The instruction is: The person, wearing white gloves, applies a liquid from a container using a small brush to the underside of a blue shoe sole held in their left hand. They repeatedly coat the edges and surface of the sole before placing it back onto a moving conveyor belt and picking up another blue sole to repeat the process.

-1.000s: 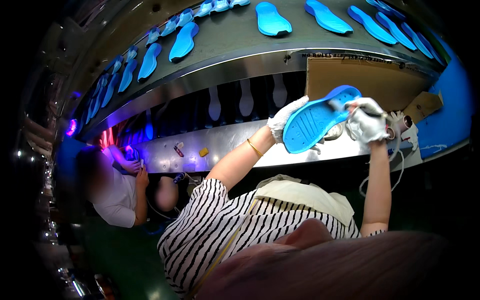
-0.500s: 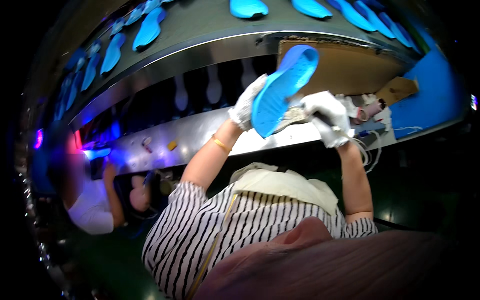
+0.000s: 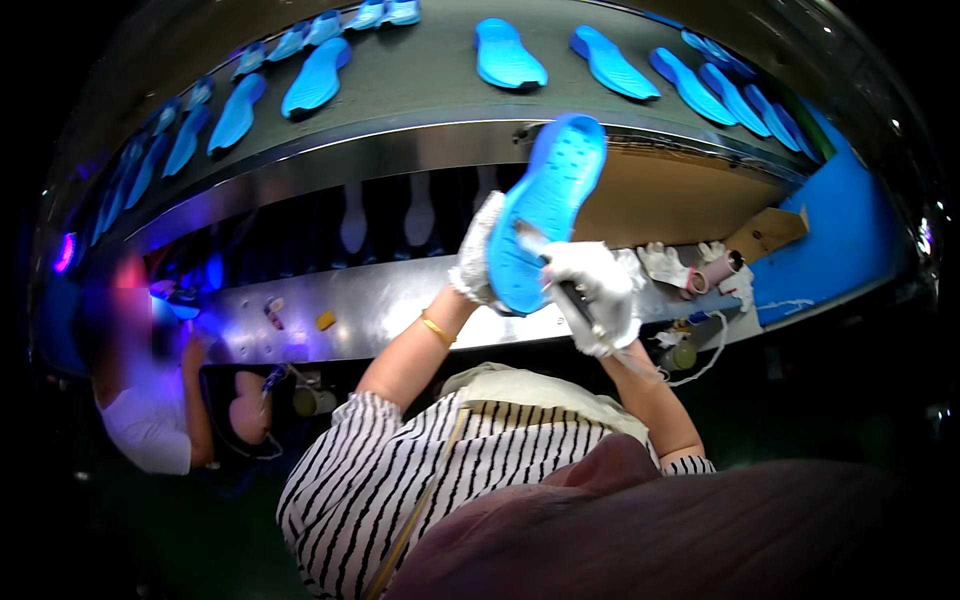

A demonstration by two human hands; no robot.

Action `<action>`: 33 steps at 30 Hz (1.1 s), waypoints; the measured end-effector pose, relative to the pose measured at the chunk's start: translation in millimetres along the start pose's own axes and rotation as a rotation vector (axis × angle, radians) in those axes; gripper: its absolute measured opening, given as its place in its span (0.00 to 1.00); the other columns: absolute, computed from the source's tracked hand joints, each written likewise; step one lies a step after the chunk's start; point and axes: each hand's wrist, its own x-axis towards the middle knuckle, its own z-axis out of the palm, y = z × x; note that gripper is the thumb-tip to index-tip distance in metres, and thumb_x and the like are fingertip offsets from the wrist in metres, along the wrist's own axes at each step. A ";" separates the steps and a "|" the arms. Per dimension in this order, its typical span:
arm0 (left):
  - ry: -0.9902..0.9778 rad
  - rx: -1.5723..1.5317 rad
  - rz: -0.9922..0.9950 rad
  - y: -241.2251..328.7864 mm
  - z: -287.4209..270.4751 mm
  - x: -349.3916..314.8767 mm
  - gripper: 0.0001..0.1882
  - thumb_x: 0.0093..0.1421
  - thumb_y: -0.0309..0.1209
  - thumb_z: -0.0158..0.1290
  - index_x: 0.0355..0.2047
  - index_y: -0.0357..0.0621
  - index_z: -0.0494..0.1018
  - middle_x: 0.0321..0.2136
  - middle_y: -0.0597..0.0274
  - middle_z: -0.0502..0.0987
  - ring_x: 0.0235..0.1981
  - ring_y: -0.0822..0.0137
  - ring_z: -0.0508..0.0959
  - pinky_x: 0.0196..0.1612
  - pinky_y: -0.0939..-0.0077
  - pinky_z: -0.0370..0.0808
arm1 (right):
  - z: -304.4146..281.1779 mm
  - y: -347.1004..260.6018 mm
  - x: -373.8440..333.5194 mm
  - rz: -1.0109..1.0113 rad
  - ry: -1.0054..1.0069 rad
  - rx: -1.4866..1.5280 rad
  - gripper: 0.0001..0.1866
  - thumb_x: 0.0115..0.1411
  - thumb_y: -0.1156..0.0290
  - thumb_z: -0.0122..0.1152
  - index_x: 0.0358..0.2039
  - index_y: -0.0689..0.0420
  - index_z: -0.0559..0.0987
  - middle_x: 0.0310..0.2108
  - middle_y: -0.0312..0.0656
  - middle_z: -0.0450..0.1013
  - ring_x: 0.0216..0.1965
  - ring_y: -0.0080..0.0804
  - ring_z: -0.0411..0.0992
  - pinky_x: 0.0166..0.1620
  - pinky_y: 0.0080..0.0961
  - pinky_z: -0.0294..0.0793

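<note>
A bright blue shoe sole is held up and tilted over the metal ledge. My left hand, in a white knit glove, grips it along its left side, fingers partly hidden behind it. White-gloved too, my right hand is closed around a dark-handled brush. The brush's brownish tip is at the middle of the sole's inner face. A white tube hangs near my right wrist; where it joins the brush is hard to see.
Several blue soles lie on a dark conveyor belt beyond the metal ledge. At right are cardboard, loose gloves, a pinkish spool and a blue panel. A yellow block sits left. A co-worker is farther left.
My right hand has moved left, bringing the brush tip over the sole. The sole has come slightly nearer and shifted left. More of the conveyor shows.
</note>
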 end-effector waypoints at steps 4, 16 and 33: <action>-0.085 0.138 0.075 38.9 21.6 -7.2 0.47 0.61 0.66 0.31 0.64 0.35 0.52 0.54 0.36 0.67 0.51 0.41 0.73 0.55 0.46 0.70 | -21.9 4.1 -8.8 0.157 0.059 0.344 0.10 0.52 0.88 0.61 0.35 0.63 0.76 0.39 0.48 0.75 0.34 0.30 0.75 0.38 0.23 0.74; -0.009 -0.058 0.422 154.6 -0.1 34.0 0.38 0.67 0.57 0.28 0.63 0.37 0.50 0.65 0.44 0.50 0.66 0.47 0.50 0.68 0.48 0.47 | -21.3 29.0 -35.6 0.486 0.276 0.439 0.10 0.52 0.85 0.63 0.35 0.62 0.76 0.38 0.44 0.75 0.37 0.27 0.74 0.42 0.22 0.73; 0.782 2.531 1.129 277.6 -27.2 -71.9 0.12 0.54 0.34 0.60 0.38 0.44 0.79 0.40 0.58 0.78 0.43 0.61 0.76 0.53 0.68 0.69 | -4.1 71.6 -35.5 0.524 0.251 0.552 0.12 0.53 0.85 0.62 0.37 0.59 0.74 0.46 0.48 0.74 0.46 0.32 0.73 0.51 0.27 0.71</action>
